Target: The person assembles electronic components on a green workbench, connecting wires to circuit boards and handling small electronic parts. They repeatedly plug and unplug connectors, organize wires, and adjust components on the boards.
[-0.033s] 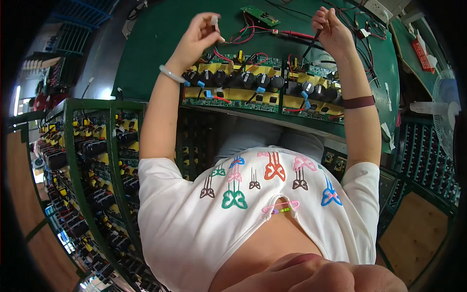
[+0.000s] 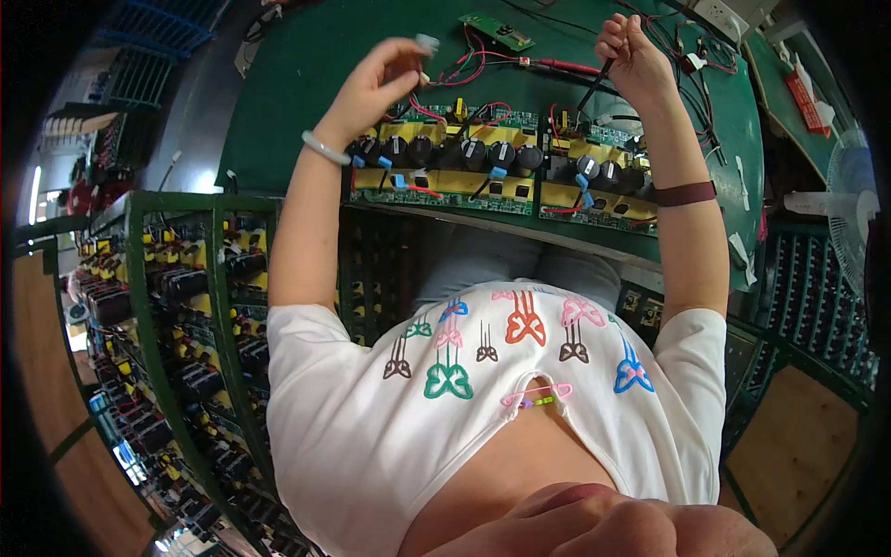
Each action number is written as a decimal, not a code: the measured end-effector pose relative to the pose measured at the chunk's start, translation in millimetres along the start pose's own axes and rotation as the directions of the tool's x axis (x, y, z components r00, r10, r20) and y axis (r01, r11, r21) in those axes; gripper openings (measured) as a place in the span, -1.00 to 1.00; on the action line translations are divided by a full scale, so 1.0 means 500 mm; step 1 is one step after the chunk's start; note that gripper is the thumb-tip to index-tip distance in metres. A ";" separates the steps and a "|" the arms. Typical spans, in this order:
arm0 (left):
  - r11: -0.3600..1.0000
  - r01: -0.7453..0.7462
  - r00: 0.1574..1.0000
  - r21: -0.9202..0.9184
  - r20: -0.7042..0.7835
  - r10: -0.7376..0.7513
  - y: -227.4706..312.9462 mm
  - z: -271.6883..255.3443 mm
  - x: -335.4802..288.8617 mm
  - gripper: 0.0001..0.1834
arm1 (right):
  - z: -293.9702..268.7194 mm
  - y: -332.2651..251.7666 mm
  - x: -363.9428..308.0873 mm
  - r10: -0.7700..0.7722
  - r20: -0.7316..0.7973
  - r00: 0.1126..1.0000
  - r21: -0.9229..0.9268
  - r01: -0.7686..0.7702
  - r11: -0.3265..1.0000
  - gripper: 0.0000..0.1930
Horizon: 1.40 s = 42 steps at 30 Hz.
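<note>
My left hand (image 2: 382,82) is over the far edge of the left circuit board (image 2: 455,190). Its fingers curl toward the thumb, and a small white wire connector (image 2: 424,80) is at the thumb tip. A blurred whitish cover (image 2: 427,44) shows at a raised fingertip. My right hand (image 2: 636,56) is closed around a black test probe (image 2: 594,88), which slants down toward the right circuit board (image 2: 594,215). Both boards carry black round capacitors and yellow parts. A red test probe (image 2: 566,66) lies on the table behind them, next to red and green wires (image 2: 469,72).
A small green circuit board (image 2: 497,31) lies at the back of the green table (image 2: 288,79). Black cables and a power strip (image 2: 724,19) are at the back right. A rack (image 2: 213,278) full of boards stands left; a white fan (image 2: 845,200) is at right.
The covered fingertip of my left hand has moved right, and that hand has turned slightly. My right hand holds its place with the black probe.
</note>
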<state>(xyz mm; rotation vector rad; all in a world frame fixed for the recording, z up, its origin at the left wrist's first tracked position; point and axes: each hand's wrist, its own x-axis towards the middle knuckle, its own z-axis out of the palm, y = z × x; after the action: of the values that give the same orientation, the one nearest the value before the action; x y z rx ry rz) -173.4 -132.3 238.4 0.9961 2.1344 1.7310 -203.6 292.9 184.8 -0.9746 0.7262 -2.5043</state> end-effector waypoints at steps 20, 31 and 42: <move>0.746 0.084 0.980 0.661 0.083 -0.183 0.016 -0.029 -0.020 -0.64 | 0.111 0.049 0.031 -0.193 -0.799 0.569 -0.244 -0.014 0.970 -0.74; 0.729 -0.007 0.998 0.684 0.055 -0.042 -0.006 -0.042 0.018 -0.55 | 0.120 0.048 0.033 -0.154 -0.816 0.558 -0.180 0.008 0.984 -0.75; 0.904 0.262 0.965 0.337 -0.089 -0.246 -0.076 -0.097 0.006 -0.81 | 0.095 0.052 0.030 -0.182 -0.826 0.533 -0.202 0.021 0.979 -0.72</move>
<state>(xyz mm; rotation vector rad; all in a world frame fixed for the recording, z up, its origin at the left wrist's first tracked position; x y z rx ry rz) -216.5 -171.1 217.6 0.7120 2.5255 1.2956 -177.3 248.9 207.6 0.3059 1.1781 -3.0015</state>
